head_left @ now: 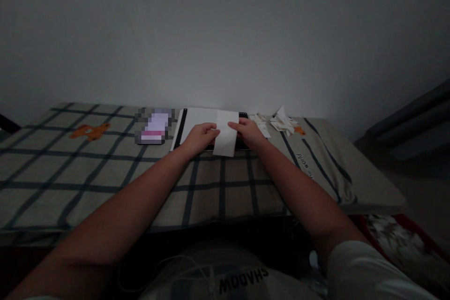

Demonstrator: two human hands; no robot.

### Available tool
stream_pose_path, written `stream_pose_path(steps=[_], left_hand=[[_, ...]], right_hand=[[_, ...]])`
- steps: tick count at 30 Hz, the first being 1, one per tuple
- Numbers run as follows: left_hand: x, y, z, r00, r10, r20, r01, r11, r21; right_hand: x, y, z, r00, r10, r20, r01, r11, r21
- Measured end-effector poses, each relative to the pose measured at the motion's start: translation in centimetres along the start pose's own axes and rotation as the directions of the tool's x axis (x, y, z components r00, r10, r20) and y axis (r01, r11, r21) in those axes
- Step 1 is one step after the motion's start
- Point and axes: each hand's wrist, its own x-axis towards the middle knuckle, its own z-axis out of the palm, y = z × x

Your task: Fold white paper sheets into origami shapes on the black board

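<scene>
A white strip of paper (226, 138) is held upright between my two hands, over a flat white sheet or book with black edges (197, 116). My left hand (202, 138) pinches the strip's left edge between thumb and fingers. On the opposite edge, my right hand (249, 132) grips it with the thumb in front and the fingers partly hidden behind. Just right of my right hand lie small folded white paper pieces (260, 124). A larger heap of folded paper (283, 123) sits beyond them.
A checked cloth (161, 183) covers the surface, which meets a plain wall (225, 37). To the left lies a phone (154, 126) with a blurred lit screen. At the lower right, a red container (404, 239) holds many crumpled pale pieces.
</scene>
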Motion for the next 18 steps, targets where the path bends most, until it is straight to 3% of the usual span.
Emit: stream_pose_path(steps=[9, 18], left_hand=[[-0.26, 0.4, 0.15, 0.999, 0.002, 0.04, 0.0, 0.999, -0.054], [-0.43, 0.87, -0.05, 0.997, -0.032, -0.072, 0.029, 0.999, -0.036]], right_hand=[[-0.17, -0.06, 0.17, 1.0, -0.001, 0.015, 0.0, 0.999, 0.048], [0.11, 0.7, 0.2, 0.997, -0.037, 0.069, 0.039, 0.999, -0.026]])
